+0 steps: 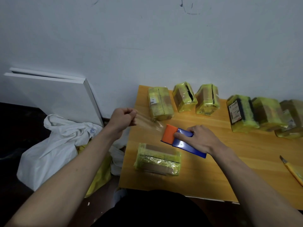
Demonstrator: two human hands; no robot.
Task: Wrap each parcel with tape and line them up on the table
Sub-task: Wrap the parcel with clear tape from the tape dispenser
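Observation:
An orange-and-blue box (180, 143) lies on the wooden table (229, 169). My right hand (200, 139) lies over its blue part, fingers curled around the far edge. My left hand (123, 117) is raised off the table's left edge and pinches a strip of clear tape (147, 124) that stretches to the box's orange end. A parcel wrapped in yellow tape (158, 160) lies flat near the front. Several yellow-taped parcels stand in a row along the wall, from the leftmost (159, 104) to the far right (268, 113).
A yellow utility knife (293, 171) lies at the table's right front. Left of the table, on the floor, sits a white plastic bag (54, 148) with yellow bags under it. White boards (54, 94) lean against the wall.

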